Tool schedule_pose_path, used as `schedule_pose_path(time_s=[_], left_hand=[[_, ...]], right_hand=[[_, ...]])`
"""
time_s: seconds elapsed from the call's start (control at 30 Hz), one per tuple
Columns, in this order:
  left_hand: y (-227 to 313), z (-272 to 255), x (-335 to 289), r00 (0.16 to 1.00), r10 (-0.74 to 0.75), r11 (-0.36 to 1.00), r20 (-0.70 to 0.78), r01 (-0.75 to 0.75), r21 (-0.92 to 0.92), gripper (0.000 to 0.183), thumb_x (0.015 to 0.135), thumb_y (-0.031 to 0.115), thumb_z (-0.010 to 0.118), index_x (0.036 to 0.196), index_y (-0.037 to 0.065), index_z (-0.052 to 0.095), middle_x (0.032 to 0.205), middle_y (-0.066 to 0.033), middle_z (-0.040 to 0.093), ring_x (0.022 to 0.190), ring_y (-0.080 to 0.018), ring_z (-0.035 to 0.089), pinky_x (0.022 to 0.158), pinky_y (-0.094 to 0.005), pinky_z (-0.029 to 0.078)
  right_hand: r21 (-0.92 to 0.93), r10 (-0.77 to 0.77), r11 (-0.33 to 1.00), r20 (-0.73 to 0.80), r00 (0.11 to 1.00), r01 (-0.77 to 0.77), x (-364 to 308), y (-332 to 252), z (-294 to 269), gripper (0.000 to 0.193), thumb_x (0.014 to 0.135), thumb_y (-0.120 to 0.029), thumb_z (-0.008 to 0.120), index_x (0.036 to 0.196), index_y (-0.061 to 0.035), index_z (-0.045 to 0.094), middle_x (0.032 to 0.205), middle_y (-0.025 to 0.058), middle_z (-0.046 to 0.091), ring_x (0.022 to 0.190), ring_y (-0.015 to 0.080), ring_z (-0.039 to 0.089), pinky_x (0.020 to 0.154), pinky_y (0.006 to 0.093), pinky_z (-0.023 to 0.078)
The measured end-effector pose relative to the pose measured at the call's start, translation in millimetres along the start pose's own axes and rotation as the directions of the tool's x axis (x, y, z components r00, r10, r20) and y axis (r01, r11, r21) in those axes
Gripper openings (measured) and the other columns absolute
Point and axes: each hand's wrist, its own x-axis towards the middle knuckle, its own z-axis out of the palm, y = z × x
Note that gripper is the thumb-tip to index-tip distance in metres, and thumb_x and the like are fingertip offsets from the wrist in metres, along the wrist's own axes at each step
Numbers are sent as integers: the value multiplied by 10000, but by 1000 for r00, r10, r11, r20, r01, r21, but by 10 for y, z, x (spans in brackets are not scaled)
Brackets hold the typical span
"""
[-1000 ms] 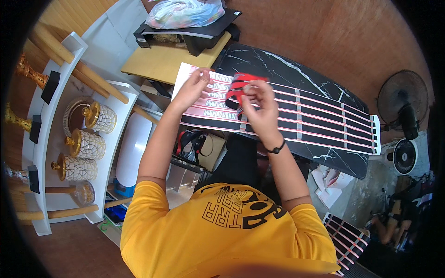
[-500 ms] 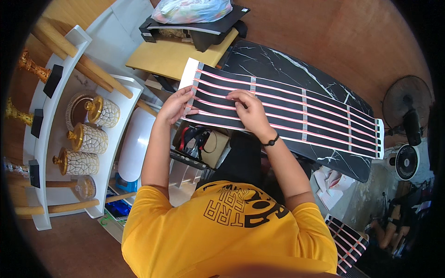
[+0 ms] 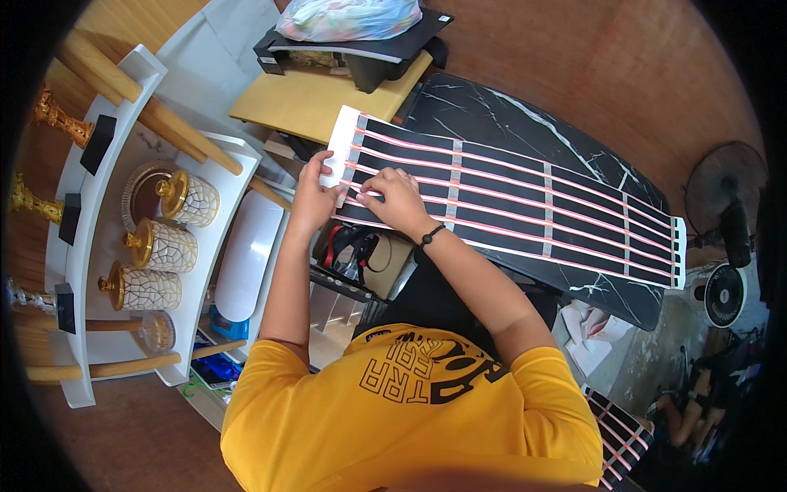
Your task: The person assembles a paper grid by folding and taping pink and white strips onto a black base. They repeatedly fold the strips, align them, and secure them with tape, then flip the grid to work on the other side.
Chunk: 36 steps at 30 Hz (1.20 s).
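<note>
A long black sheet [image 3: 502, 179] lies across the table, with pink-and-white strips running along it and grey bands crossing it. Its near-left end has a white border [image 3: 344, 131] that reaches past the table edge. My left hand [image 3: 314, 197] grips this end at the border, fingers on the upper face; the underside is hidden. Close beside it, my right hand [image 3: 395, 201] is bent over the strips by the first grey band. Its thumb and fingertips are drawn together there, and what lies between them is too small to make out.
The black marble-patterned table [image 3: 459, 102] carries the sheet. Behind it, a yellow table [image 3: 303, 102] holds a printer [image 3: 361, 70] under a plastic bag. White shelves [image 3: 225, 164] with gold-lidded jars [image 3: 168, 244] stand left. Fans [image 3: 721, 293] are at right. An open box [image 3: 385, 266] sits below.
My right hand has moved left along the sheet, close to my left hand. The left hand's fingers have shifted on the border. The whole view has shifted slightly.
</note>
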Motion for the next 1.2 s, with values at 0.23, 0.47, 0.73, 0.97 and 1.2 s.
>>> schedule_pose_path(time_s=[0.23, 0.47, 0.73, 0.97, 1.2], left_hand=[[-90, -2, 70, 998, 62, 996, 22, -63, 59, 592, 791, -113, 688, 1301, 135, 518, 1099, -98, 449, 709, -146, 562, 593, -284, 533], [-114, -13, 127, 998, 37, 999, 43, -35, -37, 552, 779, -165, 662, 1236, 118, 538, 996, -3, 418, 615, -46, 522, 519, -211, 454], [34, 23, 184, 998, 33, 997, 49, -29, -75, 517, 788, -177, 623, 1212, 105, 538, 899, 16, 438, 637, -38, 520, 514, -199, 413], [148, -10, 217, 997, 35, 999, 65, -33, -38, 489, 769, -142, 638, 1189, 97, 566, 1124, -120, 503, 721, -106, 538, 680, -271, 514], [575, -271, 280, 987, 112, 989, 111, -100, -109, 438, 858, -113, 583, 1241, 100, 567, 1134, -90, 462, 684, -120, 589, 611, -275, 522]], right_hand=[[-30, 12, 999, 13, 1000, -11, -10, 22, 10, 191, 800, -304, 753, 798, -123, 692, 969, 71, 596, 1026, 290, 549, 922, 451, 398], [-105, -19, 994, 13, 1000, 20, -26, 31, 43, 165, 813, -273, 750, 812, -121, 685, 976, 59, 594, 1032, 273, 544, 911, 434, 399], [-100, -21, 995, 8, 1000, 22, -25, 56, 50, 160, 810, -243, 758, 831, -102, 686, 971, 55, 600, 1015, 273, 555, 894, 429, 406], [-116, -11, 993, 14, 1000, 13, -13, 46, 58, 124, 815, -221, 735, 846, -105, 708, 951, 79, 590, 1018, 289, 551, 905, 459, 413], [-99, -23, 995, 8, 1000, 24, -37, 62, 27, 143, 806, -232, 747, 855, -104, 706, 940, 86, 582, 1009, 289, 559, 902, 456, 416]])
